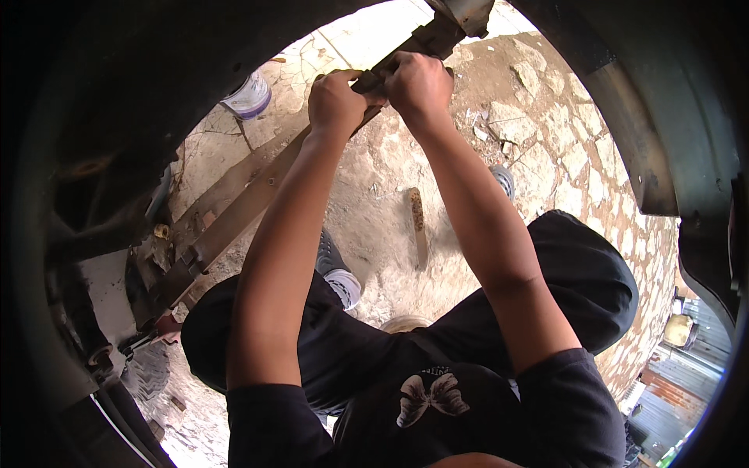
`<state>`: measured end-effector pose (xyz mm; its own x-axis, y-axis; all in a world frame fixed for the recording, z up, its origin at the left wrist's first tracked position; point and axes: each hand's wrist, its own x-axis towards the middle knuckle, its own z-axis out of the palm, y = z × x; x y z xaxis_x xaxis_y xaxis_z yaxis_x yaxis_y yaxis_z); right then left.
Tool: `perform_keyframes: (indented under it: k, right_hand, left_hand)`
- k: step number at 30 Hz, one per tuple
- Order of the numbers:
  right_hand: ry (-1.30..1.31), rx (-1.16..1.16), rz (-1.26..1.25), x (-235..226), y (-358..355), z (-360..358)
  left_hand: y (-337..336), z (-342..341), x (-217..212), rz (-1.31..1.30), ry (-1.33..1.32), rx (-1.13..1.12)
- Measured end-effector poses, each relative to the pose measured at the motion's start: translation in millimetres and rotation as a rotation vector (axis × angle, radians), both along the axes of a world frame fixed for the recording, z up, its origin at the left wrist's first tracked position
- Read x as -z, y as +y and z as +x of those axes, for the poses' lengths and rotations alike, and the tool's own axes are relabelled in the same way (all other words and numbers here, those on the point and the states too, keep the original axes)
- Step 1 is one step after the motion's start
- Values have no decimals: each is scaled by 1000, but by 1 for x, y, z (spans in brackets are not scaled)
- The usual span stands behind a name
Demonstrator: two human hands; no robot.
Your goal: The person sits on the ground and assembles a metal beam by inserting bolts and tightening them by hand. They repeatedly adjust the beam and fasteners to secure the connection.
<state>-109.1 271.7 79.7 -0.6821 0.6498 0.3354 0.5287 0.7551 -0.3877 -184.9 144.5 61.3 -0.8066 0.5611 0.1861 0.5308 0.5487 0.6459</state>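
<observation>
A long dark metal bar [273, 173] runs slantwise from the lower left up to a bracket [466, 14] at the top. My left hand [337, 100] is closed at the bar's upper part, its thumb pointing toward the other hand. Close beside it on the right, my right hand [420, 84] is bent over the bar with its fingers curled around it. Both hands hide the stretch of bar between them, so any small piece there cannot be made out. On the ground below lies a narrow flat strip [418, 230] with a speckled brown upper end.
Dark curved vehicle bodywork [647, 140] surrounds the view. A white bucket with a purple band [248, 97] stands at the upper left. Stones and rubble [507, 129] lie on the right. My feet and bent knees flank the ground strip. Corrugated sheets [671, 390] are at the lower right.
</observation>
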Motion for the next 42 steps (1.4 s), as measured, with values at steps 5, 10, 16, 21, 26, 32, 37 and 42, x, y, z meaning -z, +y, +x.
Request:
perform_keyframes:
  k: [5,10,16,21,26,32,37,42]
  right_hand:
    - [-149,0,27,-8,8,-26]
    - [-170,-53,122,-5,-4,-4]
    - [-78,-32,111,-3,9,-19]
    - [-201,5,-70,-14,4,-6]
    - [-49,-11,101,5,5,-2]
    - [-154,-46,6,-4,7,-14]
    - [-17,-75,140,4,4,10]
    - [-98,-16,-101,0,23,0]
  left_hand:
    - [5,0,3,-4,56,15]
    - [0,-1,7,-19,18,9]
    - [4,-7,17,23,77,25]
    - [1,-6,8,-55,65,-10]
    - [4,3,3,-28,13,-26]
    - [3,2,-2,-69,-25,-30]
    - [1,2,6,-5,58,-2]
    - [4,8,-5,-67,-65,-23]
